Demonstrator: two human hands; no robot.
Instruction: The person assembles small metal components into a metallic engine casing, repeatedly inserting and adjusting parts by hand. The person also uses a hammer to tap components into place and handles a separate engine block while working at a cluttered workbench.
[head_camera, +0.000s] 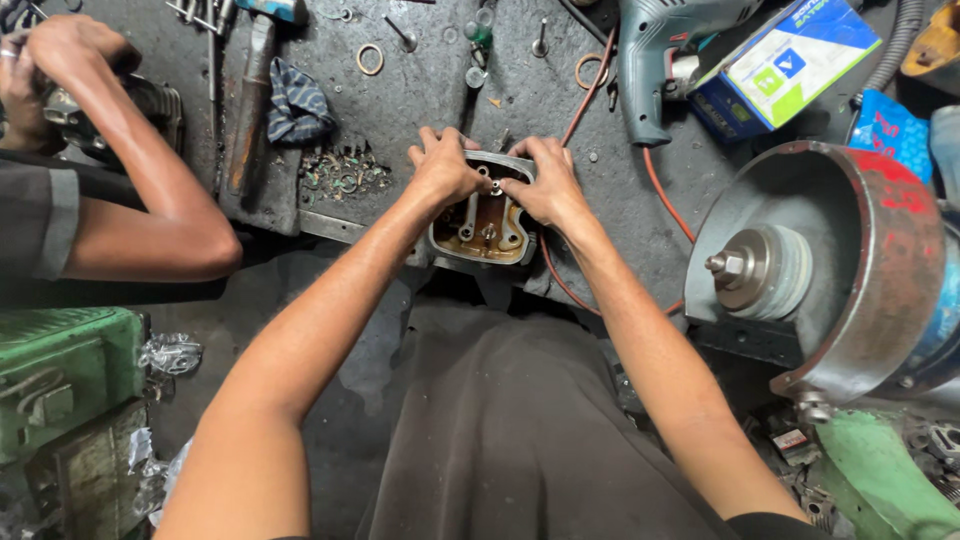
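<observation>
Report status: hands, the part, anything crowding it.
Left hand and right hand both gripping the metal engine part at the bench edge. Orange cable runs close beside it. Another person's arm works far left.

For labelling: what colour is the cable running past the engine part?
Orange cable, beside the engine part; head view.

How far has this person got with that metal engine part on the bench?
Done: the engine part lies opened at the bench edge, its oily inside with small bolts showing. In hand: left hand and right hand grip its top rim, thumbs pressing inside. Left: loose rings lie unfitted, the drill lies unused.
</observation>
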